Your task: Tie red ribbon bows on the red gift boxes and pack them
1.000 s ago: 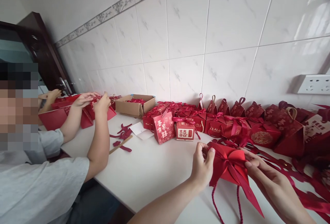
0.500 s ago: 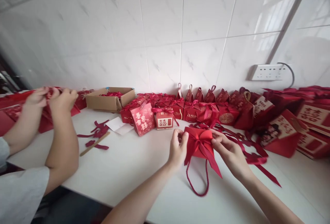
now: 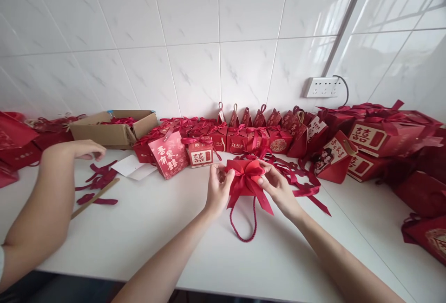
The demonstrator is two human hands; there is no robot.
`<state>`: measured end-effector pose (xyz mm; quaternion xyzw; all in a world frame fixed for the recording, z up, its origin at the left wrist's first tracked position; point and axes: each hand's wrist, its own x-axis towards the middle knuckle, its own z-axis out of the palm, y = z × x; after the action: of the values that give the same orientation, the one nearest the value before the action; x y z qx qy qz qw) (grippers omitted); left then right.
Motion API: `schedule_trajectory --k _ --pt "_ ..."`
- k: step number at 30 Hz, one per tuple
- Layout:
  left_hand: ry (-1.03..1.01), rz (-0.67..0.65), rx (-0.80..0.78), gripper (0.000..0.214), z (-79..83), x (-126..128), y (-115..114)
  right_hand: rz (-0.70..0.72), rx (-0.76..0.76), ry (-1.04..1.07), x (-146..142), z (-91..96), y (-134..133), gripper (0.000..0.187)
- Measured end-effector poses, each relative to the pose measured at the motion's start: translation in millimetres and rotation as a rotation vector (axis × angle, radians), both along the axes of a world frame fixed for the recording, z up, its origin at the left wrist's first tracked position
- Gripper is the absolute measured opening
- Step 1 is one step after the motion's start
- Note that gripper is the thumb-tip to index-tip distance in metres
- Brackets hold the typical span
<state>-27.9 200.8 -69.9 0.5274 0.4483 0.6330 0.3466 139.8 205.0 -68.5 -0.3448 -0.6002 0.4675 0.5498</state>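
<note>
A small red gift box with a red ribbon bow and a twisted cord handle rests on the white table in front of me. My left hand pinches the box's left side. My right hand grips its right side at the bow, fingers curled. The ribbon tails hang down over the box's front. Just behind the box stand more red boxes, among them one with gold characters and one with a white label.
A row of finished red boxes lines the tiled wall. Larger red boxes pile up at the right. Loose ribbons lie beside my right hand. A cardboard carton is at the left. Another person's arm reaches over ribbon scraps.
The view has swung right and the box now sits farther from me, both hands still on it. The other person's hand has left the red boxes and moved onto the table.
</note>
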Motion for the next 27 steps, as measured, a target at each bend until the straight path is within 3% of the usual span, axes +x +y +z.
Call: schedule_trajectory --k 5,16,21,27 --pt "0.017 -0.063 -0.052 0.055 4.1 0.0 -0.4 0.035 0.05 -0.061 -3.4 -3.6 0.9 0.034" --pt "0.068 -0.016 -0.117 0.061 7.5 -1.8 -0.4 0.113 0.06 -0.1 -1.8 -2.3 -2.6 0.028" --pt "0.024 -0.085 -0.155 0.07 7.7 -0.3 -4.0 0.11 0.034 -0.147 -0.3 -7.3 -3.8 0.03" --pt "-0.013 -0.155 -0.197 0.064 10.5 -1.0 -7.2 0.109 -0.012 -0.155 1.9 -9.2 -2.5 0.04"
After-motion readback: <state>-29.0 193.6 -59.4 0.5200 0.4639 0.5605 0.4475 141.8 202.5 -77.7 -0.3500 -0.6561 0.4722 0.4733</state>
